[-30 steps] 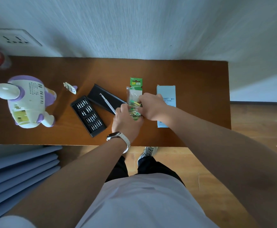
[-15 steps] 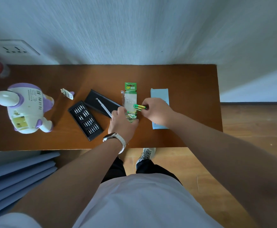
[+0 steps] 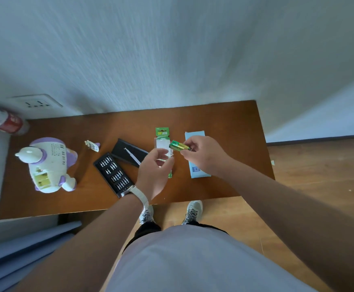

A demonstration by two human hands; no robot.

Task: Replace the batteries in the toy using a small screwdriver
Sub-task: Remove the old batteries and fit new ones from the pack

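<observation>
Now the fingers point(image 3: 189, 142) of the right hand point(image 3: 204, 155) pinch green batteries point(image 3: 179, 146), pulled clear of the pack point(image 3: 162, 132) that the left hand point(image 3: 153, 173) grips; half a second ago they were barely out. New cells look ready for the toy point(image 3: 47, 165), lying opened at the left end of the bench point(image 3: 224, 123).

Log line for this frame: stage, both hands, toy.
stage: batteries free of battery pack | right hand: pinches batteries | left hand: holds battery pack | toy: on table, battery bay uncovered
</observation>
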